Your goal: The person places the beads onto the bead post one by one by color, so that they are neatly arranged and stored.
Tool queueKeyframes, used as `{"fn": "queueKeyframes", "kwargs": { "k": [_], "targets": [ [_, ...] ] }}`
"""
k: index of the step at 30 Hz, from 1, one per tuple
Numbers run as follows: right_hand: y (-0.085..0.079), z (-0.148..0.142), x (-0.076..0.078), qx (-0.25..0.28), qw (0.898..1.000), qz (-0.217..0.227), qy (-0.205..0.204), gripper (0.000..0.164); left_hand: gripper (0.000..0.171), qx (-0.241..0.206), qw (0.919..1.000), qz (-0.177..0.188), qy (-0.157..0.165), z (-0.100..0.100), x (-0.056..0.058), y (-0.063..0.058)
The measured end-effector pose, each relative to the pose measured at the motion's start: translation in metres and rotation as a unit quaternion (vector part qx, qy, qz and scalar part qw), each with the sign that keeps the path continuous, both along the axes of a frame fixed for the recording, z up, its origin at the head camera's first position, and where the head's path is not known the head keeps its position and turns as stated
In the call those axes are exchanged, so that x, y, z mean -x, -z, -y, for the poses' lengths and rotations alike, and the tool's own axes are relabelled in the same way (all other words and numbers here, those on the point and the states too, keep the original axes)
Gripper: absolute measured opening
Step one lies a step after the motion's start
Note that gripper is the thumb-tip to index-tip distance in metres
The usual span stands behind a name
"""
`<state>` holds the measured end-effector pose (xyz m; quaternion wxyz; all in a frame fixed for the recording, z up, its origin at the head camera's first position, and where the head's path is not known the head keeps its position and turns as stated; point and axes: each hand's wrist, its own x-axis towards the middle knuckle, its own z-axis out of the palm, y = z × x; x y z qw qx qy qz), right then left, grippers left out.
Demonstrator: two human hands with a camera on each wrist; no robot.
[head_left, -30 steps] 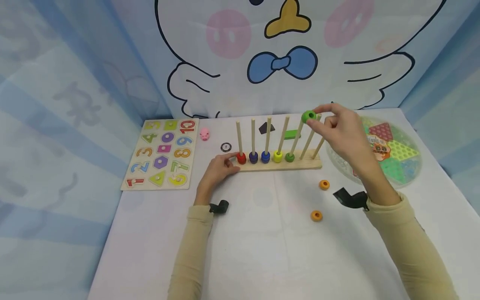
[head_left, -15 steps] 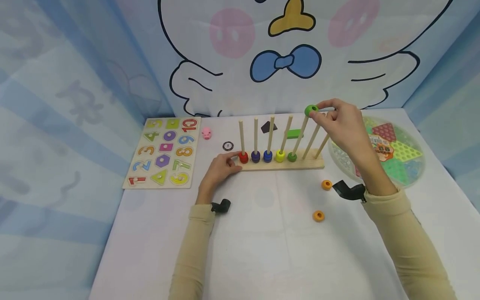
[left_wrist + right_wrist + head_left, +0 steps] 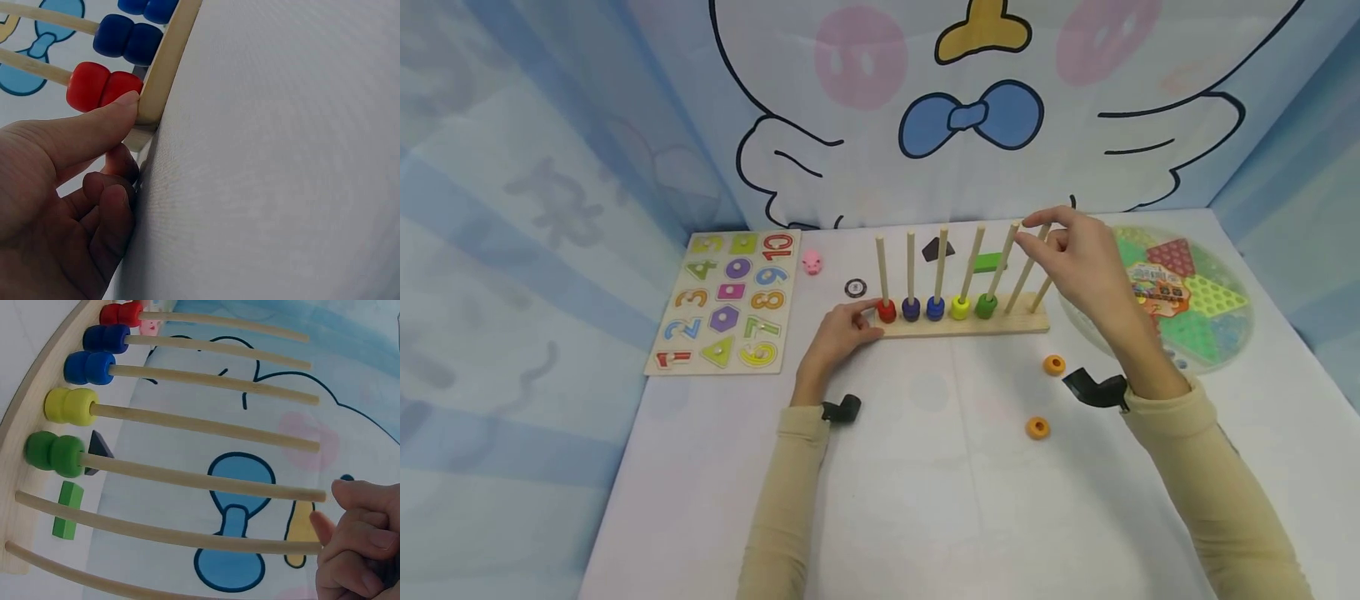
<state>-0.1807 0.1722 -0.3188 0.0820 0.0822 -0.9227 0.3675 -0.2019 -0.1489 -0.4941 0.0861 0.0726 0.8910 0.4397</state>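
A wooden bead stacker with upright pegs has a long base (image 3: 962,327) near the back of the table. My left hand (image 3: 837,333) pinches the base's left end, its thumb right beside the red beads (image 3: 94,87). Dark blue, blue and yellow beads (image 3: 70,406) sit in pairs on the following pegs. Two green beads (image 3: 53,453) lie stacked at the foot of the fifth peg; the two rightmost pegs carry none. My right hand (image 3: 1084,262) holds nothing, thumb and index finger apart by the fifth peg's tip. Two orange beads (image 3: 1054,365) lie in front of the base.
On the left lies a number-and-shape puzzle board (image 3: 724,304), with a small pink pig figure (image 3: 812,262) beside it. Behind the pegs are a green block (image 3: 989,262) and a dark pentagon (image 3: 937,249). A round game box (image 3: 1195,300) occupies the right side.
The right hand carried a green bead to the top of the fifth peg and let go. That bead now rests on the other green one. The left hand stays on the base.
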Motion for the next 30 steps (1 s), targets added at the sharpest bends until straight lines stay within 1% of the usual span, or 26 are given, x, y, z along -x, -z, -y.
{"fn": "queueKeyframes", "kwargs": {
  "k": [3, 5, 8, 11, 16, 21, 23, 26, 30],
  "targets": [
    [0.004, -0.007, -0.01, 0.031, 0.999, -0.016, 0.007, 0.041, 0.054, 0.0, 1.0, 0.001, 0.001, 0.0, 0.0, 0.0],
    [0.009, -0.015, -0.02, 0.055, 0.998, -0.017, 0.01, 0.038, 0.054, 0.003, 1.0, -0.002, 0.002, 0.0, 0.001, 0.0],
    [0.022, -0.028, -0.032, 0.086, 0.996, 0.01, 0.006, 0.04, 0.054, 0.006, 1.0, -0.006, 0.001, 0.0, 0.001, 0.0],
    [0.041, -0.041, -0.041, 0.096, 0.994, 0.05, 0.017, 0.044, 0.054, 0.006, 1.0, -0.006, -0.001, 0.0, 0.001, -0.001],
    [0.083, -0.063, -0.05, 0.08, 0.988, 0.125, 0.043, 0.054, 0.054, 0.003, 1.0, -0.001, 0.002, 0.0, 0.001, 0.0],
    [0.12, -0.079, -0.051, 0.067, 0.974, 0.214, 0.031, 0.061, 0.054, 0.001, 1.0, -0.002, 0.004, 0.0, 0.001, 0.001],
    [0.13, -0.083, -0.051, 0.055, 0.97, 0.235, 0.026, 0.06, 0.054, 0.0, 1.0, -0.003, 0.005, 0.0, 0.002, 0.001],
    [0.142, -0.086, -0.051, 0.028, 0.967, 0.253, 0.029, 0.061, 0.054, 0.0, 1.0, -0.003, 0.006, 0.0, 0.002, 0.0],
    [0.151, -0.086, -0.051, 0.011, 0.966, 0.258, 0.026, 0.063, 0.054, 0.0, 1.0, -0.004, 0.005, 0.0, 0.001, 0.0]
  ]
}}
